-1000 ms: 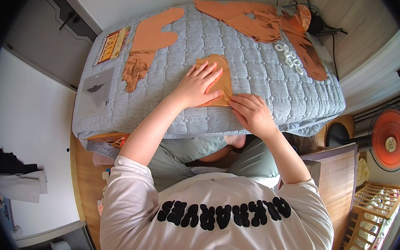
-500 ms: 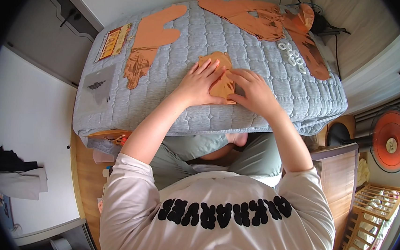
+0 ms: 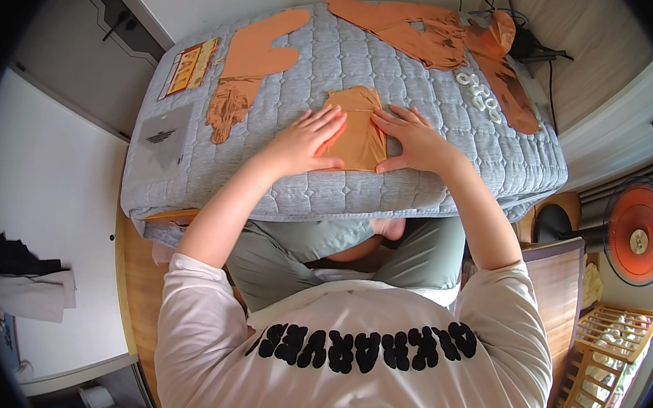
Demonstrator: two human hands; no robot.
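Note:
A folded copper-coloured foil balloon [image 3: 360, 141] lies near the front edge of the grey quilted mattress [image 3: 271, 123]. My left hand [image 3: 307, 143] is spread flat along its left side, fingers stretched forward. On the opposite side, my right hand [image 3: 417, 142] rests with fingers apart, its fingertips and thumb touching the foil's right edge. The foil's middle shows between both hands, with a crease across its upper part. Another flat foil balloon [image 3: 255, 53] lies to the left, rounded at the top and crinkled at its lower end.
Larger foil sheets [image 3: 401, 30] lie at the back right, with another foil piece [image 3: 508, 84] beside small white rings [image 3: 479, 97]. At the left are a printed packet [image 3: 189, 68] and a clear plastic sleeve [image 3: 161, 141]. A red fan [image 3: 638, 238] stands at the right.
My hands have moved apart over the folded foil balloon. The left went left and the right slightly right, uncovering its middle, which now looks wider and flatter.

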